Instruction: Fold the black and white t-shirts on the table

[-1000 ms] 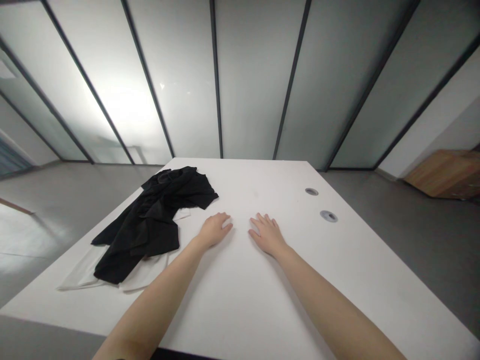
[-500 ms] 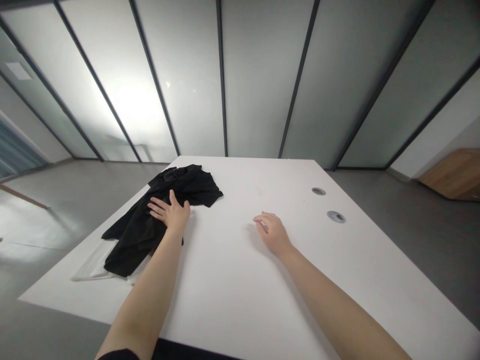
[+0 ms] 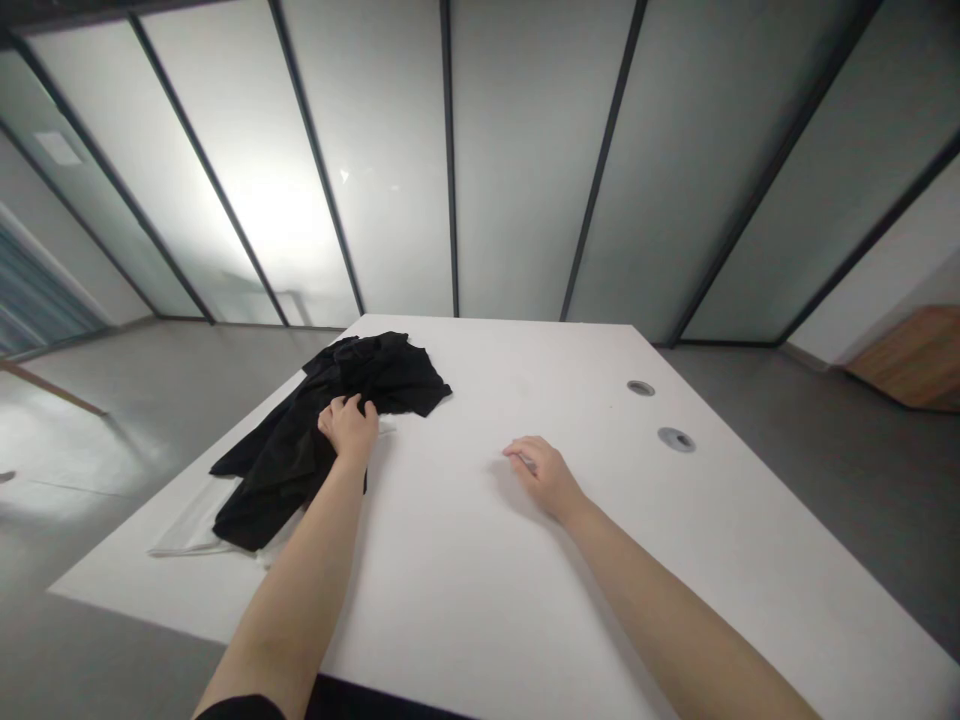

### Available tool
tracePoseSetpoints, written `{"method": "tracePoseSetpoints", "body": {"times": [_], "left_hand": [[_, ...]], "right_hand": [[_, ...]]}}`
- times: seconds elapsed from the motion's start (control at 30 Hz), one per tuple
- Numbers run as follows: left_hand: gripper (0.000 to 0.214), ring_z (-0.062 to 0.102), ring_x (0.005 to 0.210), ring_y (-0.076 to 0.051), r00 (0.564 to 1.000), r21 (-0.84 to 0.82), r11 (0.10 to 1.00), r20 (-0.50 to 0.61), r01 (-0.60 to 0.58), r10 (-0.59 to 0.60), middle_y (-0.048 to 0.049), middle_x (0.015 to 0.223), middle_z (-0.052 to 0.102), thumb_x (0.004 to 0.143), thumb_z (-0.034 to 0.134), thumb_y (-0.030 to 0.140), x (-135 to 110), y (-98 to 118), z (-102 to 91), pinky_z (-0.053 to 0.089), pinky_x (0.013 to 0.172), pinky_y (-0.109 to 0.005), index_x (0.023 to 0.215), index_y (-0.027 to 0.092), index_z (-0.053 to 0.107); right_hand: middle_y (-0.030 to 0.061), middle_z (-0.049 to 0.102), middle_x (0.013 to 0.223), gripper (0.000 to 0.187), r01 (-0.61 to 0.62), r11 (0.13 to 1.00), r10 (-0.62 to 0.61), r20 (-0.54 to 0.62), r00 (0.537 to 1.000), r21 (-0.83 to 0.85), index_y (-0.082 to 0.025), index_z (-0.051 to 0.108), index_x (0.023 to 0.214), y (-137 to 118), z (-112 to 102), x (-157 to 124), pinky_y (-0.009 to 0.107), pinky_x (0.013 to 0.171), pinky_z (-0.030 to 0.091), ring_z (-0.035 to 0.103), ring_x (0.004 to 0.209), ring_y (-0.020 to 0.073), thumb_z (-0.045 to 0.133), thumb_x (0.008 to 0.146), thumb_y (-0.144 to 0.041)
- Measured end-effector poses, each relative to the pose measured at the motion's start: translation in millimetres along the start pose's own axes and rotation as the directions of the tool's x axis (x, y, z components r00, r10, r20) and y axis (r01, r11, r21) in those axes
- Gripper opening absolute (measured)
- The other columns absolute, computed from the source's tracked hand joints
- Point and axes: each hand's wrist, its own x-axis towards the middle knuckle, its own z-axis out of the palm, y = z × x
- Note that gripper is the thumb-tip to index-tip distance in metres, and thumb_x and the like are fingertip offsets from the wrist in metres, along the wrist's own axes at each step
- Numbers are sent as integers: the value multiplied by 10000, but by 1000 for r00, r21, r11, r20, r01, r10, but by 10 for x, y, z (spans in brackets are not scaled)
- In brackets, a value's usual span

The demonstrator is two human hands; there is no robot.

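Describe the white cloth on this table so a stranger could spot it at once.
On the white table, find the crumpled black cloth under the left hand. The white cloth pokes out from beneath it toward the table's left edge, almost matching the tabletop.

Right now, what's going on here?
A person stands at a white table. Their left hand grips the edge of a crumpled black garment, which lies on a white cloth. Their right hand rests loosely curled on the tabletop, apart from the cloth.
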Motion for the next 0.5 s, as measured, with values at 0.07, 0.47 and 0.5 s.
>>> {"method": "tracePoseSetpoints", "body": {"times": [0.07,0.47,0.5], "left_hand": [[364,582,1267,-370,995,-53,995,28,-90,92,-152,1300,702,979,511,345,-12,37,-8,391,1140,-508,1148,190,795],[821,588,462,-118,924,-536,779,355,326,-142,-45,932,787,971,582,311,3,3,144,506,536,-258,1661,131,177],[684,568,441,-104,916,-552,757,371,349,-151,-62,964,791,981,554,303,10,1,144,477,493,-241,1602,150,311]], "right_hand": [[86,787,1138,366,13,1000,-13,1,1000,0,-251,791,1099,-4,-3,4,429,1073,497,665,1162,268,437,1014,-295],[90,780,1084,357,10,999,-10,-12,1000,44,-235,780,1056,-7,-1,-5,384,990,528,681,1081,255,436,1027,-323],[87,780,1078,347,8,998,-8,-13,1000,57,-237,778,1051,-13,-4,-5,381,984,530,683,1074,254,442,1022,-320]]}}
